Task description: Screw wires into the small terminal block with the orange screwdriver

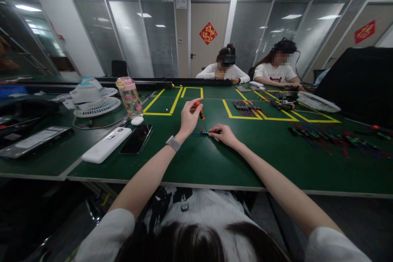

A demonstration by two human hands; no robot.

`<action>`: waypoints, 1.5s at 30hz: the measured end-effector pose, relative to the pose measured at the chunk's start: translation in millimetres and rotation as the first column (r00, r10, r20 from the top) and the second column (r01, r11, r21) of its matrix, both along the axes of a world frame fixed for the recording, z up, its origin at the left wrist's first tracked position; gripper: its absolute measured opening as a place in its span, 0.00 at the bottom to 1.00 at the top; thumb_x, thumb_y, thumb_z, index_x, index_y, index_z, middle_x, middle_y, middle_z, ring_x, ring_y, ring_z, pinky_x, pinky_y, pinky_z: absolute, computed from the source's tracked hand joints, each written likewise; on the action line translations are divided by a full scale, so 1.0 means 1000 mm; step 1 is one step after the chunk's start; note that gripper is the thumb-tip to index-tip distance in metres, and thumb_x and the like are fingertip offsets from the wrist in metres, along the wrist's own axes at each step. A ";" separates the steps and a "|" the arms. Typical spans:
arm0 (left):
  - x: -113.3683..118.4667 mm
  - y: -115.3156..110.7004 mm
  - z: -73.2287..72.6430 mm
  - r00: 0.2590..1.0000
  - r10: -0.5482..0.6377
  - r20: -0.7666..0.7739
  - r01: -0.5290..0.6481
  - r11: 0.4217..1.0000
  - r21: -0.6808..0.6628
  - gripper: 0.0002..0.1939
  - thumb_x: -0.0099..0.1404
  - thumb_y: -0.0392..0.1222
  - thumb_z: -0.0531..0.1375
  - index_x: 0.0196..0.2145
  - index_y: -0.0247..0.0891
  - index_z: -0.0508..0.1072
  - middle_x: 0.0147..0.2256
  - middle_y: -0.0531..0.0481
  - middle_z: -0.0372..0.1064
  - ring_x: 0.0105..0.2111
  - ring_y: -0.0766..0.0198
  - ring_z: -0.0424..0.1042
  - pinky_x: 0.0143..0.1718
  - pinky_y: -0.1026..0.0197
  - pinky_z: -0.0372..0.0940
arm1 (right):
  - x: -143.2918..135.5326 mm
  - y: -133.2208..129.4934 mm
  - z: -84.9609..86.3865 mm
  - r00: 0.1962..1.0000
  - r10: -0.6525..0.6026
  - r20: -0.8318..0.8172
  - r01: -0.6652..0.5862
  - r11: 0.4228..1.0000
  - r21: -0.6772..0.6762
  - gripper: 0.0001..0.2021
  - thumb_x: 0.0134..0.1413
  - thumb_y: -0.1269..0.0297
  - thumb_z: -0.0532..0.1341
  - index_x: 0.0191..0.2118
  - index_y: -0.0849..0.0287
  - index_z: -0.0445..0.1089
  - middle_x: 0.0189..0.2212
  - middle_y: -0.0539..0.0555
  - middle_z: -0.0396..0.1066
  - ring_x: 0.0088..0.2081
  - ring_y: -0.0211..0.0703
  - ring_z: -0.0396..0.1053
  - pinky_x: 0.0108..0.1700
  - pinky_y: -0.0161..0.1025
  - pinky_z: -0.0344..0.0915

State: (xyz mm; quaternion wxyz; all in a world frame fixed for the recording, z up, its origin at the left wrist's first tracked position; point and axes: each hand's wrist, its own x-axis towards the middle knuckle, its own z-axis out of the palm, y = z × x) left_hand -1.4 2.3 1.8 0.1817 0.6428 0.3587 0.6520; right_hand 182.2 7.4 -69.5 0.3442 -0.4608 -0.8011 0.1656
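An orange-handled screwdriver (199,111) stands tilted over a small green part with thin wires (204,133) on the green table. My left hand (189,118) is closed around the top of the screwdriver handle, thumb and fingertips on it. The screwdriver's tip reaches down to the green part. Just right of the tip, my right hand (223,134) pinches the end of that part with thumb and fingers, low over the table top. Fine detail of the part is too small to tell.
On the left are a black phone (136,139), a white power bank (107,145), a pink-lidded bottle (130,97) and white fans (97,106). Wired bundles (247,107) and more wired parts (334,137) lie right. Two people sit across the green table (184,168).
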 end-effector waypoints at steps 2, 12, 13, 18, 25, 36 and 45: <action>-0.001 0.001 -0.001 0.998 0.061 -0.015 -0.061 0.998 0.002 0.11 0.65 0.39 0.57 0.44 0.40 0.74 0.40 0.47 0.69 0.37 0.66 0.70 0.42 0.63 0.66 | 0.000 0.000 0.001 1.000 0.003 0.007 -0.003 1.000 -0.007 0.08 0.49 0.65 0.64 0.36 0.61 0.79 0.30 0.55 0.73 0.30 0.39 0.68 0.35 0.35 0.63; -0.001 0.002 -0.003 1.000 -0.002 -0.015 0.002 0.999 0.040 0.12 0.65 0.39 0.57 0.45 0.39 0.74 0.40 0.46 0.68 0.38 0.65 0.70 0.40 0.63 0.67 | 0.000 -0.001 0.000 1.000 0.005 -0.019 -0.005 1.000 -0.001 0.08 0.49 0.65 0.64 0.35 0.59 0.79 0.31 0.55 0.73 0.31 0.39 0.69 0.36 0.35 0.64; -0.001 0.002 -0.003 1.000 0.000 -0.023 0.001 0.999 0.040 0.12 0.64 0.40 0.57 0.45 0.39 0.74 0.40 0.46 0.68 0.37 0.65 0.70 0.39 0.64 0.67 | 0.000 -0.001 -0.001 1.000 0.007 -0.021 -0.007 1.000 0.002 0.08 0.49 0.65 0.64 0.35 0.59 0.79 0.31 0.55 0.73 0.31 0.39 0.69 0.36 0.35 0.64; -0.001 0.004 -0.003 0.998 -0.008 -0.061 0.011 0.999 0.047 0.15 0.68 0.36 0.51 0.49 0.41 0.71 0.45 0.47 0.69 0.46 0.64 0.68 0.50 0.60 0.63 | 0.000 0.000 -0.002 1.000 0.014 -0.009 -0.014 1.000 0.015 0.08 0.49 0.65 0.64 0.35 0.60 0.79 0.30 0.55 0.73 0.30 0.39 0.69 0.35 0.35 0.64; -0.001 0.004 -0.004 0.999 0.004 -0.039 -0.002 0.998 0.057 0.12 0.64 0.41 0.57 0.45 0.40 0.74 0.39 0.47 0.67 0.38 0.66 0.69 0.39 0.65 0.66 | 0.001 0.001 -0.002 1.000 0.016 -0.011 -0.016 1.000 0.004 0.08 0.49 0.64 0.64 0.35 0.60 0.79 0.31 0.55 0.73 0.31 0.40 0.69 0.36 0.35 0.64; 0.000 0.000 0.000 0.998 -0.045 -0.033 0.046 0.998 0.033 0.12 0.65 0.40 0.56 0.46 0.39 0.73 0.40 0.47 0.69 0.38 0.66 0.70 0.41 0.64 0.66 | 0.002 0.000 -0.001 0.999 0.045 -0.016 -0.045 0.999 0.012 0.09 0.50 0.63 0.63 0.36 0.59 0.79 0.31 0.55 0.73 0.31 0.40 0.69 0.37 0.36 0.64; -0.001 -0.001 0.001 0.997 -0.062 -0.036 0.062 0.998 0.019 0.15 0.68 0.36 0.51 0.49 0.40 0.71 0.45 0.47 0.71 0.45 0.64 0.70 0.48 0.61 0.64 | 0.001 -0.002 0.000 0.999 0.047 0.001 -0.047 0.999 0.007 0.09 0.50 0.64 0.63 0.36 0.60 0.78 0.31 0.55 0.73 0.31 0.40 0.68 0.37 0.36 0.64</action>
